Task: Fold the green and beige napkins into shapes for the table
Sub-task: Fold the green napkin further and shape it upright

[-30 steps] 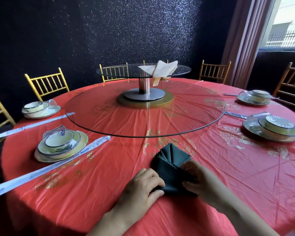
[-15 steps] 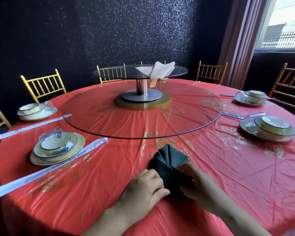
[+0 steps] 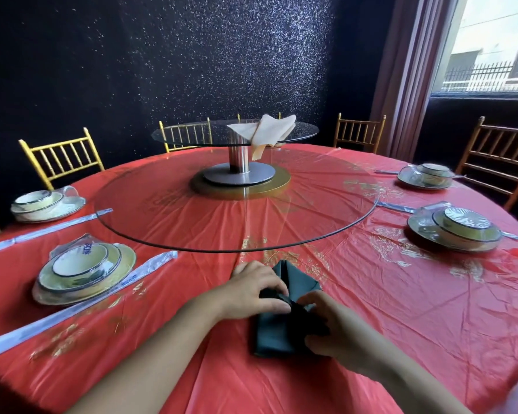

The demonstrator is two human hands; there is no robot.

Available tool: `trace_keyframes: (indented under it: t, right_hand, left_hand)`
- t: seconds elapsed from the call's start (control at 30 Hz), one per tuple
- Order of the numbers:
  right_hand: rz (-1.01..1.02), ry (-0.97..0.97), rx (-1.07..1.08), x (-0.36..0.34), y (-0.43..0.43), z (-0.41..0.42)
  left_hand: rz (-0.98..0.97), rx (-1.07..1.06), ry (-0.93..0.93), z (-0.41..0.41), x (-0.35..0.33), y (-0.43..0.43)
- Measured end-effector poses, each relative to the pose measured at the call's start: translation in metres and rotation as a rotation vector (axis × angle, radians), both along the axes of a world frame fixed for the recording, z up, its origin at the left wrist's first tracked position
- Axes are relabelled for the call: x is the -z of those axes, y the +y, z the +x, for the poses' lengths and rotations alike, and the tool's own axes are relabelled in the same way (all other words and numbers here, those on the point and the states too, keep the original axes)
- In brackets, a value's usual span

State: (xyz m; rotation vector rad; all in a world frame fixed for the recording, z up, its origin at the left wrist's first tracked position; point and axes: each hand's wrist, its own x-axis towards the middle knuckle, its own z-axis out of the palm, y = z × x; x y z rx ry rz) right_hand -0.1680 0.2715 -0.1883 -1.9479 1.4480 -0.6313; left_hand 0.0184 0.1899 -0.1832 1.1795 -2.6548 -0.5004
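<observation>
While both hands are down on the green napkin [image 3: 277, 336], the left hand [image 3: 253, 289] is doing the fiddly bit: fingers curled over, tips pinching the bunched folds at the middle of the cloth, forearm coming in low from the lower left. The right hand [image 3: 338, 330] is curled too, gripping the napkin's right side just beside the left fingertips, forearm angled in from the lower right corner. So neither hand is spread flat, both are closed on fabric. The napkin sits on the red tablecloth [image 3: 401, 309] near the table's near edge, pointed top aimed at the big glass turntable [image 3: 168, 231], lower part lying flat. The beige napkin [image 3: 265, 131] is well apart on the small raised glass tier [image 3: 186, 135] in the centre, one end drooping over the rim.
</observation>
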Motion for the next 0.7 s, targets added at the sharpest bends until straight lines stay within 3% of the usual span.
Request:
trace_keyframes:
  t: [0.23,0.5,0.63,0.7]
  right_hand:
    - [0.051,0.042,-0.002,0.002,-0.012,-0.001]
    - [-0.013,0.223,-0.007,-0.001,-0.009,0.005]
    - [-0.033,0.257,0.022,-0.001,-0.008,0.007]
    - [-0.052,0.260,0.015,-0.001,-0.007,0.007]
  left_hand:
    - [-0.037,-0.106,-0.078,0.003,0.008,-0.018]
    - [-0.105,-0.165,-0.148,0.000,0.004,-0.008]
    - [-0.369,-0.171,0.032,-0.019,-0.007,0.024]
    - [-0.307,-0.162,0.087,-0.029,0.003,0.046]
